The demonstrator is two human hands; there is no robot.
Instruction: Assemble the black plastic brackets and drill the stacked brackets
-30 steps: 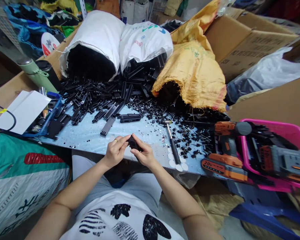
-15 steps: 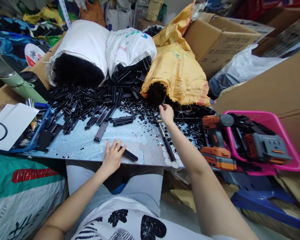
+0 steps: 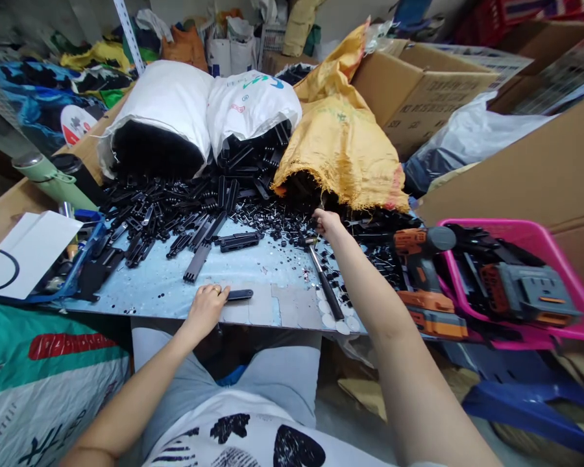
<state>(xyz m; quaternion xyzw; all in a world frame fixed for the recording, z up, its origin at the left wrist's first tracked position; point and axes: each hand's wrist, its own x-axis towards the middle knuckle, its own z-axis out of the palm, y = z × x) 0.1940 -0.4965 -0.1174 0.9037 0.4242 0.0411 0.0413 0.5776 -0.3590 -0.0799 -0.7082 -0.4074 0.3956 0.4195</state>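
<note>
**Hands at the surface.** My left hand (image 3: pixel 205 306) rests at the near edge of the surface (image 3: pixel 165 275) with the forearm low. Its fingers are curled and pinch the left end of a black strip (image 3: pixel 240 295), which lies flat there. My right arm stretches forward, and my right hand (image 3: pixel 327 222) is palm down on the small black pieces (image 3: pixel 282 224) just before the mouth of the yellow sack (image 3: pixel 340 149). Its fingers are bent into the scatter, and I cannot tell whether they grip anything. A hammer (image 3: pixel 325 282) lies just beside this forearm, on its left. An orange drill (image 3: pixel 421 285) and a pink basket (image 3: pixel 557 256) sit to the right. Behind, two white sacks (image 3: pixel 175 104) spill black parts.
</note>
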